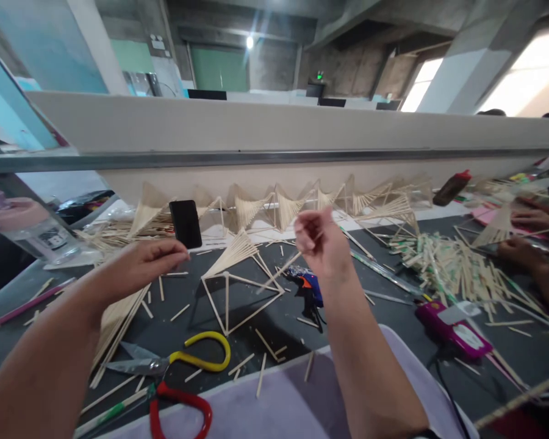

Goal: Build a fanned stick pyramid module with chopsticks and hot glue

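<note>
My left hand (pixel 143 262) hovers above the dark table (pixel 238 305) with its fingers pinched together; what they hold, if anything, is too small to name. My right hand (pixel 318 239) is raised, blurred, fingers curled on a thin wooden stick (pixel 281 269) that slants down to the left. Between the hands stands a frame of sticks with a fan of sticks (pixel 238 271) on top. A black phone (pixel 185 223) leans behind my left hand.
Yellow-handled scissors (pixel 183 358) and red-handled ones (pixel 178 407) lie near the front edge. A blue glue gun (pixel 308 289), a pink device (pixel 455 329), a heap of sticks (pixel 448 262) and finished stick fans (pixel 302 204) fill the table. Another person's hands (pixel 526 235) work at right.
</note>
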Demonstrator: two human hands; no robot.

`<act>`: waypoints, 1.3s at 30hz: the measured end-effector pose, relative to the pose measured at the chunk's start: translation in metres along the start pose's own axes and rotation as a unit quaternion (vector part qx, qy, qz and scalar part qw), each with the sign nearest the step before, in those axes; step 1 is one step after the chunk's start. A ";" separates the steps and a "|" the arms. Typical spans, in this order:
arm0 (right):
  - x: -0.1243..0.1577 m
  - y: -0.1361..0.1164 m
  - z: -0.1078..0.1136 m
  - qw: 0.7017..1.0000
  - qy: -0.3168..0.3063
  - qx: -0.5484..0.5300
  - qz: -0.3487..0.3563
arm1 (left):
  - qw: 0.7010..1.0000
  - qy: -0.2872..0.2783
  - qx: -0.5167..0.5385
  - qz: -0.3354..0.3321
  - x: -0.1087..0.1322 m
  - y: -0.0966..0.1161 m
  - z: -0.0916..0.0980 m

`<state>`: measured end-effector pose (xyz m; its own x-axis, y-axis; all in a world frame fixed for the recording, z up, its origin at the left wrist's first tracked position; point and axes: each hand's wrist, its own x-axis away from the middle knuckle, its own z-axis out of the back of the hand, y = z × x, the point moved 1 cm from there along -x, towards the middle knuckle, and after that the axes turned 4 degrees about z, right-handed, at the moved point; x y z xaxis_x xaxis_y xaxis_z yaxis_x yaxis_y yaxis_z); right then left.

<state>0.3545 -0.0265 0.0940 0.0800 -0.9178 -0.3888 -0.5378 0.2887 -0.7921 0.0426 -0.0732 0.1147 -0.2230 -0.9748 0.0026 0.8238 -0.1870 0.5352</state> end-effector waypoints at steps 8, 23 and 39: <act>0.008 0.027 -0.024 0.977 0.081 -0.188 0.056 | 0.987 -0.012 0.146 -0.064 -0.007 0.035 -0.028; -0.003 0.075 -0.006 0.992 0.104 0.043 -0.063 | 0.991 -0.022 0.130 -0.001 -0.029 0.002 -0.045; -0.010 0.065 0.010 0.950 0.265 -0.141 -0.083 | 0.979 0.020 0.199 0.037 -0.031 0.003 -0.041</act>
<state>0.3277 0.0044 0.0419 -0.2103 -0.9742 0.0813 -0.7641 0.1120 -0.6353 0.0736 -0.0489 0.0818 -0.1434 -0.9893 0.0260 0.5665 -0.0605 0.8218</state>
